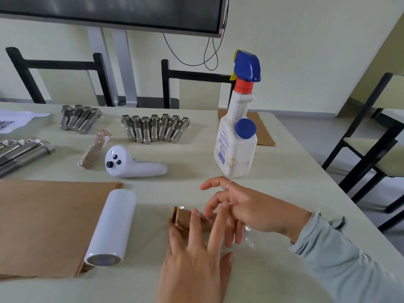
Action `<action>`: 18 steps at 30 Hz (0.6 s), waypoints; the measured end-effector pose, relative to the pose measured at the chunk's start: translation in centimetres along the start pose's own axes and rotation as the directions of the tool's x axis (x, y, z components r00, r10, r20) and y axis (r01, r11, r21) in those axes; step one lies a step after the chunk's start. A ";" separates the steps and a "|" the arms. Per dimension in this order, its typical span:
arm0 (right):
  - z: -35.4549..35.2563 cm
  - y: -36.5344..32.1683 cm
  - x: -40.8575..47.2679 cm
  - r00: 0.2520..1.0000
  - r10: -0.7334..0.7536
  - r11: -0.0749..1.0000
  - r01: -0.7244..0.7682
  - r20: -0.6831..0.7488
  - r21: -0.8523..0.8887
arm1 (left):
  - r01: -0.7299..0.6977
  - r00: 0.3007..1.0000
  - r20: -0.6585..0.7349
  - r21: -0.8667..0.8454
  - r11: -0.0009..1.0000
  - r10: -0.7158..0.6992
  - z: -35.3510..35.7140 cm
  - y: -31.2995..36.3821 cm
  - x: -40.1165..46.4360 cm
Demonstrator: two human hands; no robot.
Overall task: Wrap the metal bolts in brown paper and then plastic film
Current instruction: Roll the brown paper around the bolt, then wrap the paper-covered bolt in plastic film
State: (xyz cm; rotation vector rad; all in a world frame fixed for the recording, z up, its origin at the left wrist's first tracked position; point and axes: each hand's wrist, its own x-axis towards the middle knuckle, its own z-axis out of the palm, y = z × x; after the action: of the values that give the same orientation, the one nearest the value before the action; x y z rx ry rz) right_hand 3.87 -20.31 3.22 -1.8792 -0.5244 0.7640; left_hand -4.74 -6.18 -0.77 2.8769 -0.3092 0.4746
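Observation:
A bolt wrapped in brown paper (182, 216) lies on the table near the front, on a sheet of clear plastic film (248, 240). My left hand (194, 256) lies flat over it with straight fingers pressing down. My right hand (247, 209) comes in from the right, its fingers bent down onto the parcel's right end and the film. A roll of plastic film (111, 226) lies on a stack of brown paper (43, 219) at the left. Loose metal bolts (154, 129) lie in rows further back. A finished wrapped bolt (95, 149) lies near them.
A white spray bottle (237, 138) with a blue trigger stands right behind my right hand. A white handheld controller (131, 164) lies mid-table. More bolts (79, 119) and others (24, 152) lie at the left. Another brown sheet (263, 130) is at the back right. Chairs stand beyond the table.

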 end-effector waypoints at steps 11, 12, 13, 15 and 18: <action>-1.5 0.9 -4.6 0.897 -0.010 0.910 -0.175 -0.441 -0.377 | 0.088 0.992 0.097 -0.031 0.996 -0.085 0.1 -0.4 -0.3; -1.0 1.3 -5.1 0.909 0.042 0.881 -0.230 -0.416 -0.413 | 0.088 0.991 0.099 -0.027 0.996 -0.085 0.1 -0.3 -0.4; -0.5 1.8 -5.3 0.902 0.073 0.871 -0.266 -0.426 -0.413 | 0.086 0.992 0.097 -0.026 0.996 -0.084 0.0 -0.3 -0.4; 0.7 2.1 -5.1 0.856 0.077 0.896 -0.285 -0.511 -0.341 | 0.088 0.992 0.089 -0.025 0.996 -0.086 0.0 -0.4 -0.3; 2.0 2.1 -4.3 0.819 0.077 0.953 -0.228 -0.569 -0.199 | 0.102 0.988 0.116 -0.042 0.994 -0.097 -0.2 -0.3 -0.3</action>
State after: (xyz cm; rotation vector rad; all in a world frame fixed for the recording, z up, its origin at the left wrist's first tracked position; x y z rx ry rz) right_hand -0.53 -22.68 1.92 -2.2885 -0.0965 0.2152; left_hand -4.97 -5.78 -0.70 2.8620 -0.1910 0.2818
